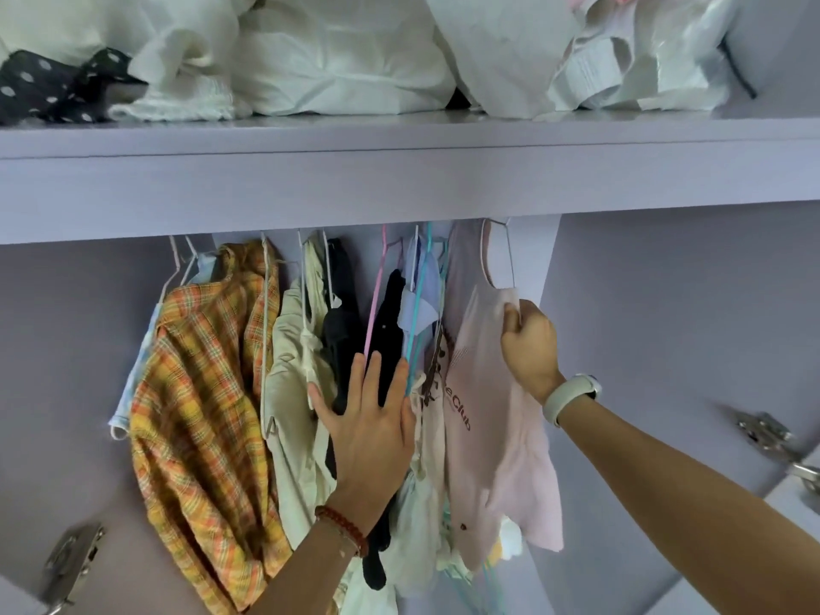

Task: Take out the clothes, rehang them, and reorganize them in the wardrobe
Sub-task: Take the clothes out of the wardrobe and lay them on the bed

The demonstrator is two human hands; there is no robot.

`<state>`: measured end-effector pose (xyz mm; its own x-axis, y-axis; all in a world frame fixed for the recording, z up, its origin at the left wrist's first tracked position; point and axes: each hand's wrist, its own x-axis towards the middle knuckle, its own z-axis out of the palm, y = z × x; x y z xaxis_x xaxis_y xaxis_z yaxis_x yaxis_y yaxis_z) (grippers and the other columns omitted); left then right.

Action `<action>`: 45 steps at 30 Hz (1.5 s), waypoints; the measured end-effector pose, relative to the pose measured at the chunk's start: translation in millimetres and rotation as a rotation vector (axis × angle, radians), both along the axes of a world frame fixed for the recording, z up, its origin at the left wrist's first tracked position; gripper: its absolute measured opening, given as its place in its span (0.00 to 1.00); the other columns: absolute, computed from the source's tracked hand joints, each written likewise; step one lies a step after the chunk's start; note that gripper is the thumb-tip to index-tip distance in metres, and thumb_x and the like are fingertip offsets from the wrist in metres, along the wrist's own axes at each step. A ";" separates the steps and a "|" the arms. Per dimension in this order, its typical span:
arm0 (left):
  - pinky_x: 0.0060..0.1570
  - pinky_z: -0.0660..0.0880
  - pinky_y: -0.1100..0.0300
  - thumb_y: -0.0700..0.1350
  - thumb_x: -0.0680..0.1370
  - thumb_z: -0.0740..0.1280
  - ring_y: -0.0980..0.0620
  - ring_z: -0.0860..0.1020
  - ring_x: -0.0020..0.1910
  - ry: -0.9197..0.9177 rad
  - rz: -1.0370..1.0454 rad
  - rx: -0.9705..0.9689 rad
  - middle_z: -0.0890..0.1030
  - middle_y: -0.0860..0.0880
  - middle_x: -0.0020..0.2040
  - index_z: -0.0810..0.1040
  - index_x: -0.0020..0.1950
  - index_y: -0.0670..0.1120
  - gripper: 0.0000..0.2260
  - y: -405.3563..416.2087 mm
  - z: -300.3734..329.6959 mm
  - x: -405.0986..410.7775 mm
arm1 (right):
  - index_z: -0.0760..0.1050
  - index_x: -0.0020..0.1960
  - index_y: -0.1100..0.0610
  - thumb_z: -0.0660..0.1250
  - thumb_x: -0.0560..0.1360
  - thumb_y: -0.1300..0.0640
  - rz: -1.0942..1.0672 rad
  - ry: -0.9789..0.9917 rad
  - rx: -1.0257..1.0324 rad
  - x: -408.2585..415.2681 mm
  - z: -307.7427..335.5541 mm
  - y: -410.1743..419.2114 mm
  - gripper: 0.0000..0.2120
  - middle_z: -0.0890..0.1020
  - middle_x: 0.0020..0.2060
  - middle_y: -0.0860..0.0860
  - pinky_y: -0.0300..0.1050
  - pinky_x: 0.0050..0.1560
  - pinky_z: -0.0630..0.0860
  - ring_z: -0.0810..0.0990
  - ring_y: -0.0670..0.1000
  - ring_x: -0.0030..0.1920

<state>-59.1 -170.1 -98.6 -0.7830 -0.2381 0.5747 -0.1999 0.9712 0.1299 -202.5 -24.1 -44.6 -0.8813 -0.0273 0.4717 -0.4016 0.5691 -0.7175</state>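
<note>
1. Left hand (pixel 370 432), fingers straight, presses the black garment (pixel 390 330) among hanging clothes.
2. Right hand (pixel 530 344) pinches the pink top (pixel 497 437) (rightmost, on a hanger (pixel 499 255)).

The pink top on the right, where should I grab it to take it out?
Grip the pink top at its shoulder, where the right hand already pinches it beside the white hanger. Come from the right: that side is open; the left is crowded.

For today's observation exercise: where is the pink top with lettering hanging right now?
In the head view, the pink top hangs at the right end of the row, beside the teal hangers. The right hand grips its shoulder edge.
</note>
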 end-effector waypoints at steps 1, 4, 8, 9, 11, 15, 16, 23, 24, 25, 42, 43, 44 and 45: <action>0.62 0.50 0.27 0.48 0.77 0.52 0.42 0.67 0.69 0.007 0.022 -0.018 0.74 0.43 0.65 0.74 0.65 0.48 0.20 0.3 1.4 -0.1 | 0.60 0.33 0.55 0.55 0.79 0.58 0.019 -0.009 -0.024 3.7 -8.1 7.4 0.16 0.66 0.26 0.49 0.44 0.34 0.60 0.66 0.54 0.30; 0.62 0.45 0.28 0.45 0.74 0.54 0.40 0.63 0.71 0.074 0.005 -0.075 0.72 0.41 0.67 0.75 0.64 0.47 0.21 9.6 10.8 -3.0 | 0.64 0.34 0.58 0.59 0.78 0.51 0.046 -0.186 0.056 8.0 -38.2 33.6 0.17 0.68 0.27 0.50 0.46 0.34 0.64 0.67 0.53 0.31; 0.66 0.44 0.32 0.42 0.73 0.59 0.41 0.64 0.71 0.243 -0.246 -0.042 0.73 0.43 0.65 0.77 0.60 0.46 0.17 42.8 15.5 -7.3 | 0.63 0.37 0.56 0.55 0.79 0.56 -0.107 -0.427 0.180 27.3 -83.5 76.2 0.13 0.73 0.35 0.55 0.45 0.39 0.64 0.72 0.58 0.40; 0.68 0.46 0.36 0.41 0.73 0.60 0.42 0.64 0.71 0.268 -0.345 -0.004 0.74 0.43 0.65 0.76 0.59 0.47 0.16 52.5 12.4 -8.1 | 0.63 0.37 0.56 0.55 0.79 0.57 -0.157 -0.403 0.152 39.4 -94.0 87.6 0.12 0.75 0.36 0.58 0.45 0.39 0.64 0.73 0.60 0.40; 0.69 0.56 0.41 0.39 0.72 0.63 0.44 0.64 0.70 0.247 -0.525 0.100 0.74 0.43 0.64 0.76 0.59 0.45 0.16 71.7 2.6 -11.6 | 0.65 0.38 0.55 0.56 0.79 0.55 -0.254 -0.350 0.134 67.4 -108.2 109.8 0.10 0.79 0.38 0.61 0.45 0.38 0.63 0.75 0.63 0.41; 0.63 0.66 0.37 0.36 0.72 0.66 0.41 0.66 0.69 -0.057 -0.608 0.280 0.71 0.42 0.67 0.72 0.65 0.41 0.20 110.9 -31.8 -21.4 | 0.69 0.34 0.54 0.58 0.76 0.47 -0.387 -0.435 0.213 127.6 -120.9 164.2 0.15 0.78 0.31 0.52 0.44 0.35 0.64 0.76 0.61 0.40; 0.66 0.62 0.37 0.39 0.74 0.65 0.42 0.64 0.70 -0.146 -0.598 0.294 0.69 0.42 0.69 0.69 0.68 0.42 0.22 122.0 -40.8 -23.1 | 0.67 0.31 0.53 0.59 0.75 0.46 -0.406 -0.458 0.235 145.0 -123.4 179.6 0.16 0.75 0.27 0.49 0.43 0.34 0.63 0.75 0.60 0.38; 0.61 0.55 0.29 0.45 0.76 0.66 0.39 0.75 0.60 -0.395 -0.878 0.169 0.79 0.41 0.57 0.76 0.61 0.43 0.14 217.8 -100.9 8.0 | 0.73 0.34 0.54 0.62 0.74 0.44 -0.586 -0.458 0.459 273.6 -132.7 280.2 0.16 0.81 0.31 0.52 0.42 0.34 0.65 0.78 0.59 0.37; 0.59 0.61 0.30 0.46 0.76 0.64 0.40 0.79 0.52 -0.417 -0.970 0.162 0.82 0.42 0.49 0.79 0.55 0.45 0.10 230.8 -105.0 15.8 | 0.74 0.35 0.54 0.62 0.74 0.44 -0.612 -0.463 0.475 295.7 -131.8 294.7 0.16 0.80 0.30 0.52 0.43 0.34 0.66 0.78 0.58 0.36; 0.54 0.69 0.36 0.47 0.77 0.60 0.41 0.81 0.45 -0.454 -1.063 0.172 0.83 0.44 0.43 0.78 0.50 0.48 0.09 245.5 -107.1 23.8 | 0.74 0.34 0.54 0.63 0.74 0.45 -0.640 -0.453 0.484 319.4 -130.6 309.5 0.15 0.80 0.29 0.51 0.43 0.33 0.68 0.78 0.58 0.34; 0.39 0.71 0.54 0.39 0.74 0.69 0.47 0.75 0.36 -0.604 -1.941 0.326 0.78 0.48 0.36 0.79 0.40 0.41 0.03 581.8 -85.9 314.5 | 0.78 0.48 0.60 0.63 0.76 0.59 -1.381 -0.520 0.154 712.6 -152.6 430.6 0.07 0.83 0.35 0.53 0.39 0.30 0.70 0.81 0.54 0.32; 0.41 0.71 0.53 0.39 0.73 0.70 0.45 0.76 0.37 -0.569 -1.974 0.318 0.79 0.46 0.36 0.79 0.40 0.41 0.03 599.5 -82.2 332.6 | 0.78 0.48 0.61 0.63 0.75 0.61 -1.465 -0.488 0.125 724.5 -152.3 431.8 0.06 0.83 0.36 0.53 0.40 0.31 0.70 0.81 0.54 0.33; 0.43 0.70 0.52 0.39 0.73 0.70 0.44 0.76 0.37 -0.538 -2.000 0.312 0.80 0.46 0.37 0.79 0.40 0.41 0.03 615.7 -78.5 349.8 | 0.78 0.47 0.61 0.64 0.75 0.62 -1.568 -0.456 0.113 734.9 -150.8 432.2 0.05 0.83 0.36 0.54 0.42 0.30 0.71 0.80 0.54 0.33; 0.44 0.70 0.52 0.41 0.73 0.70 0.44 0.76 0.38 -0.502 -2.029 0.308 0.80 0.46 0.37 0.79 0.40 0.42 0.03 630.4 -74.1 366.5 | 0.78 0.45 0.61 0.64 0.74 0.64 -1.687 -0.421 0.128 744.9 -149.1 433.3 0.04 0.83 0.36 0.54 0.42 0.29 0.70 0.80 0.54 0.32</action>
<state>307.4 460.3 -172.7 -0.0433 0.9147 0.4017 0.7908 -0.2143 0.5734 542.4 409.2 -193.7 -0.0307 0.9563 0.2907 0.8279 0.1873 -0.5287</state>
